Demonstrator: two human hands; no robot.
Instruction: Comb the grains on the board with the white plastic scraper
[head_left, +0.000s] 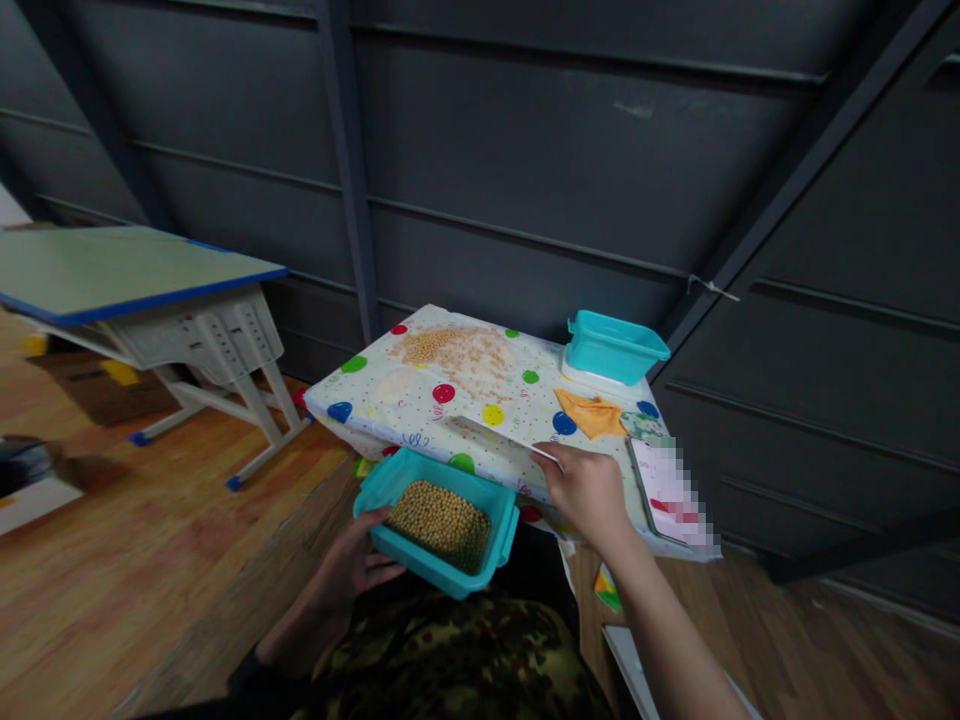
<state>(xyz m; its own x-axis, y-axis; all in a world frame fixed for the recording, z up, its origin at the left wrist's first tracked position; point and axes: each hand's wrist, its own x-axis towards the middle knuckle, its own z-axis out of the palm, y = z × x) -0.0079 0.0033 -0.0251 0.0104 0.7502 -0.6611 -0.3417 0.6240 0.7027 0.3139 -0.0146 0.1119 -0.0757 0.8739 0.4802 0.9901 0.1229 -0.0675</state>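
Observation:
My left hand [352, 572] grips the near left corner of a teal plastic tub [491, 535] filled with yellow beans [441, 522], held just below the front edge of a small table. My right hand [589, 490] is closed on one end of a thin flat white strip [504, 437] that lies across the polka-dot tablecloth [420, 400]. A pile of beans and smaller pale grains [457, 352] is spread on the cloth at the back.
A second teal tub [613, 345] stands on a white lid at the table's back right. An orange cloth [592, 413] and a phone [664, 490] lie at the right. A grey school desk [135, 290] stands to the left on the wooden floor. Dark metal wall behind.

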